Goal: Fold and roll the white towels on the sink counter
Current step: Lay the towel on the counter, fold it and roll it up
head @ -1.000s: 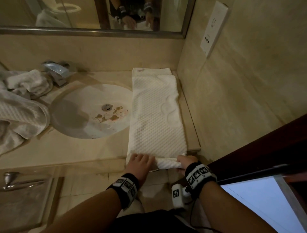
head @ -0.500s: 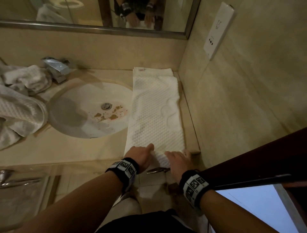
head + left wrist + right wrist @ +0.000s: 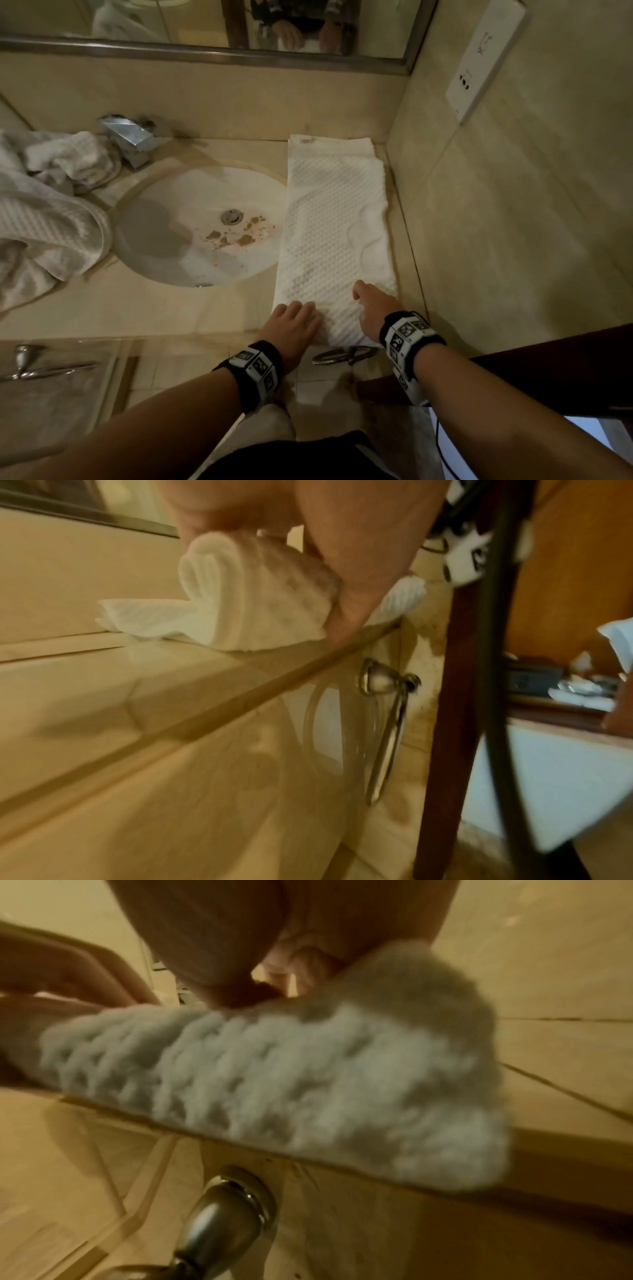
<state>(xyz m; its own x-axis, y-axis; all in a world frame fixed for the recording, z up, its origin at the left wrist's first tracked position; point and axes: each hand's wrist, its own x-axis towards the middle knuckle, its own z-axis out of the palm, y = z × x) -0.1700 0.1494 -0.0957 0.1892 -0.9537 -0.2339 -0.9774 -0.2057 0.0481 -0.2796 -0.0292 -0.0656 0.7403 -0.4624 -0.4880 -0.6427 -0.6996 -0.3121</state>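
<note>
A white textured towel [image 3: 335, 222] lies folded in a long strip on the counter [image 3: 144, 315], right of the sink. Its near end is wound into a short roll [image 3: 246, 596] at the counter's front edge. My left hand [image 3: 294, 318] curls over the roll's left part, thumb down its near side. My right hand [image 3: 371, 308] grips the right part, one finger stretched forward on the flat towel. In the right wrist view the roll [image 3: 274, 1083] is blurred under my right hand [image 3: 212, 947]. The spiral end of the roll shows below my left hand [image 3: 342, 561].
Round sink basin [image 3: 191, 236] with brown stains and a chrome faucet [image 3: 133, 137] sit left of the strip. More white towels [image 3: 44, 219] lie crumpled at far left. The tiled wall [image 3: 513, 240] runs close along the right. A metal towel ring [image 3: 346, 354] hangs below the counter edge.
Both hands have moved forward from the counter edge onto the towel. The rolled end has grown thicker and travelled a little away from me.
</note>
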